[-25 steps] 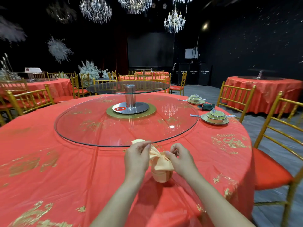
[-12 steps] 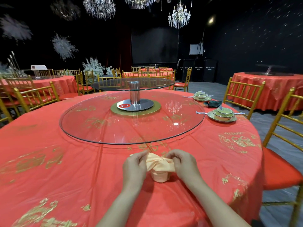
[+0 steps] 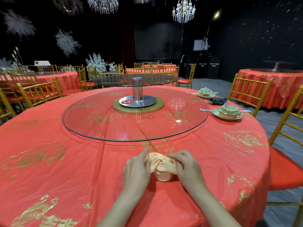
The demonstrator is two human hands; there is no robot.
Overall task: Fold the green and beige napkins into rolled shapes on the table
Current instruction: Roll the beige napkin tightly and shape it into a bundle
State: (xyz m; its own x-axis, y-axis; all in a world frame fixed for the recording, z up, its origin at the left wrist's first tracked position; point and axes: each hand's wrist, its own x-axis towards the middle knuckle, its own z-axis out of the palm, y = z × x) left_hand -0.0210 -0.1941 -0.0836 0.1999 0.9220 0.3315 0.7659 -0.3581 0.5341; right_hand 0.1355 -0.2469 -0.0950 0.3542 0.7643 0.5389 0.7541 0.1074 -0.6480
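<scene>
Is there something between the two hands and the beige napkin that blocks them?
Nothing visible does. The left hand touches the beige napkin on one side, and the right hand pinches its top fold on the other.

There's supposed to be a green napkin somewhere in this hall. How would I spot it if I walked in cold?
Start at the big round table in the red and gold cloth and look past its glass turntable to the far right edge. Between two sets of pale green dishes lies the green napkin: dark, bunched cloth, not glossy crockery, and unlike the beige napkin at the near edge.
</scene>
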